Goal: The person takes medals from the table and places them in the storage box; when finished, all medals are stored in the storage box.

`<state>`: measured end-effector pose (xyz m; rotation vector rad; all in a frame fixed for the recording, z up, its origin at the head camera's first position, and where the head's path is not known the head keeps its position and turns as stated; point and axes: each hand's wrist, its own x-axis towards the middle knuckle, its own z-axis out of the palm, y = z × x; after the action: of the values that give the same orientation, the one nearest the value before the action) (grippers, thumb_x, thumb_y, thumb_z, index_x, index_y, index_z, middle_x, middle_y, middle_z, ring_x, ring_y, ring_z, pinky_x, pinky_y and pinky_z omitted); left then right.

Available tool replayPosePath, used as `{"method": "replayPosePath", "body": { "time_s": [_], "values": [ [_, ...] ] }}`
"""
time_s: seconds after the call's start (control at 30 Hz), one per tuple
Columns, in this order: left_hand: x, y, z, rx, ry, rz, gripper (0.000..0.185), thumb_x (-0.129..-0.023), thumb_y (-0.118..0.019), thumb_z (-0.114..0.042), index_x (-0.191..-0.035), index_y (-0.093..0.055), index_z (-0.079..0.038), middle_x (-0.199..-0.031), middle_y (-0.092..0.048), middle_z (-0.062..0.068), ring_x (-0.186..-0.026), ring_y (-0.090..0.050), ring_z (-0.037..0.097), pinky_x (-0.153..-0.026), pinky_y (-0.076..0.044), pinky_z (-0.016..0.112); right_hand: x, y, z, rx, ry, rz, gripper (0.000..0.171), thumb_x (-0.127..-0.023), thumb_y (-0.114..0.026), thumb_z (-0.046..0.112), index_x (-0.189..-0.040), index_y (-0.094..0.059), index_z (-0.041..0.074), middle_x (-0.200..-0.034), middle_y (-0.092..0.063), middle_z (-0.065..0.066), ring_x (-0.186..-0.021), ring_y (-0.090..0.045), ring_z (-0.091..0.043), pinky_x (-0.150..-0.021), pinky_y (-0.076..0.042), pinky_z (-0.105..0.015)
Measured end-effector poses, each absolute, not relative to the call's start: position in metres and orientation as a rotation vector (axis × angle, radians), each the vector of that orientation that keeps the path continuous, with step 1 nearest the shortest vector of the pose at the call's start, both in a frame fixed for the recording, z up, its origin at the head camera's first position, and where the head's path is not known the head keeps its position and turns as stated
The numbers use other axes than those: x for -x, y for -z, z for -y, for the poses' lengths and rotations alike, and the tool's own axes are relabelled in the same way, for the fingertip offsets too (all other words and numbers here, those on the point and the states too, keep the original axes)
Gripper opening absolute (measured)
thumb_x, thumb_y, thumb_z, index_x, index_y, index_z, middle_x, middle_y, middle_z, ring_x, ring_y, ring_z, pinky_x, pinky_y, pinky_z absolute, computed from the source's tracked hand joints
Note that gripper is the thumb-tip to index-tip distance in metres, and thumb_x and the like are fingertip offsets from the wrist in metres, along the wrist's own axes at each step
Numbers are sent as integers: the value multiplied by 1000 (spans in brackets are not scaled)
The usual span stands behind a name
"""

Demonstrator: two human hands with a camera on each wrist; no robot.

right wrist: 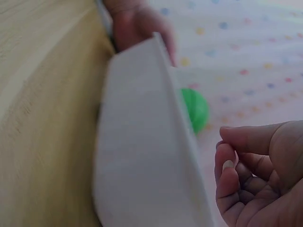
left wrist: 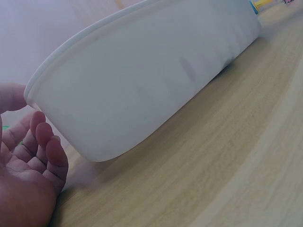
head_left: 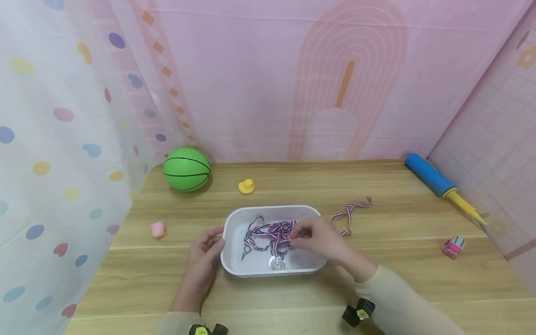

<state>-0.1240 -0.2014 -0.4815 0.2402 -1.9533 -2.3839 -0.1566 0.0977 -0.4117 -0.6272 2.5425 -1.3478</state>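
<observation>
So the white oval plastic tray sits near the front middle of the light wooden desk, and inside it there's a tangled heap of red-white-blue striped ribbon with a round silver medal lying at the near edge of the tray floor. The right hand is over the right side of the tray, fingers curled in together, and from the head view they look pinched on a bit of the ribbon tangle, though the wrist view doesn't show the ribbon at all, so I can't swear to the grip. The left hand is up against the tray's left wall, fingers loosely bent and touching it, not really clamped.

What could go wrong, imo: that ribbon is a knot-fest. Lifting one strand would probably drag the whole clump and the medal with it, and since the tray looks light, it could tip or slide if the left hand isn't bracing well. A thin pinch could also slip off the slick ribbon.

There's a second loose striped ribbon on the desk just right of the tray, easy to snag with the sleeve.
</observation>
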Motion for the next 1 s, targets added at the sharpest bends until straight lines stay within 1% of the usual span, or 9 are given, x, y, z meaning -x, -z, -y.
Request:
{"method": "replayPosePath", "body": {
  "time_s": [0.1, 0.23, 0.33, 0.5, 0.63, 0.73, 0.83, 1.0],
  "values": [
    [124, 481, 201, -247, 2388, 1950, 40, -91, -61, -4, -128, -49, 6, -92, -56, 5, -86, -55, 13, -75, -50, 22, 153, 406, -121, 535, 1461, -2547, 10, -81, -74, 9, -90, -72, 4, -81, -67, 0, -75, -61, -15, -66, -52, -25],
    [124, 481, 200, -247, 2390, 1947, 40, -91, -61, -2, -128, -48, 7, -92, -56, 5, -86, -55, 13, -74, -50, 22, 151, 408, -153, 371, 1507, -2612, 16, -83, -74, 12, -95, -71, 1, -84, -68, -4, -77, -62, -16, -67, -52, -26],
    [124, 480, 200, -242, 2389, 1947, 39, -91, -60, -1, -128, -48, 7, -92, -56, 4, -85, -55, 13, -73, -50, 22, 148, 416, -173, 258, 1439, -2695, 15, -84, -74, 16, -93, -71, 5, -84, -68, -2, -77, -61, -16, -67, -51, -27],
    [125, 481, 200, -224, 2394, 1938, 38, -92, -59, 0, -127, -48, 8, -90, -56, 3, -84, -54, 12, -73, -50, 21, 144, 437, -196, 160, 1402, -2697, 11, -84, -73, 15, -90, -71, 5, -82, -68, -3, -74, -60, -17, -63, -51, -27],
    [125, 482, 200, -213, 2402, 1925, 38, -92, -59, 0, -127, -47, 8, -91, -56, 4, -84, -55, 12, -73, -50, 21, 143, 455, -206, 101, 1377, -2680, 18, -83, -75, 19, -93, -71, 5, -84, -68, -2, -75, -60, -16, -63, -51, -27],
    [125, 482, 200, -209, 2403, 1922, 39, -92, -59, 0, -127, -47, 9, -91, -56, 5, -85, -55, 12, -74, -50, 21, 144, 464, -208, 73, 1360, -2682, 25, -82, -77, 23, -97, -71, 5, -86, -68, -2, -78, -61, -15, -69, -52, -28],
    [125, 482, 200, -215, 2400, 1928, 39, -92, -59, 0, -127, -47, 8, -92, -56, 5, -86, -55, 12, -74, -50, 21, 146, 470, -208, 68, 1353, -2682, 27, -81, -77, 25, -97, -70, 4, -87, -67, -2, -78, -61, -15, -71, -51, -30],
    [125, 481, 201, -228, 2400, 1938, 37, -93, -58, -1, -127, -47, 8, -91, -56, 4, -86, -55, 12, -75, -50, 21, 150, 475, -205, 79, 1339, -2703, 27, -79, -79, 25, -96, -70, 5, -84, -66, -2, -75, -59, -15, -68, -50, -29]
  ]
}}
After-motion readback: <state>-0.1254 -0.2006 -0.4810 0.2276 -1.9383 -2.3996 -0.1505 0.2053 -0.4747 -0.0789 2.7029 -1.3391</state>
